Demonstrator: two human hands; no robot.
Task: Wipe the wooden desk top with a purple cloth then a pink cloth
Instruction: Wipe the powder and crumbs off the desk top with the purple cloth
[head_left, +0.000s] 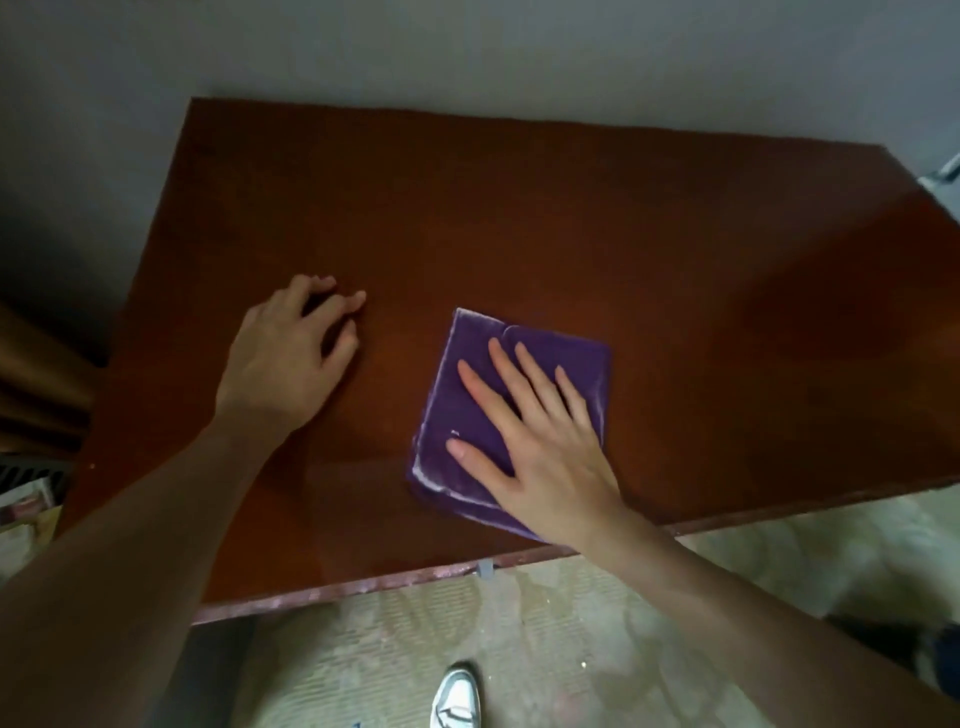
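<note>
Now first step in hand: right hand (540, 457), fingers (519, 384) straight and spread, presses folded purple cloth (467, 415) flat on wooden counter (571, 218) near front edge. Left hand (291, 348) rests beside, fingers loosely curled, holding nothing. Next move probably needs sweeping cloth over far area; pink cloth not visible.

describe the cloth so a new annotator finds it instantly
Start at the reddish-brown wooden desk top that fills most of the view. Near its front edge, right of centre, the right hand lies flat with straight fingers on a folded purple cloth. It is the only purple thing and the only item on the desk; the left hand rests on bare wood beside it.
</note>
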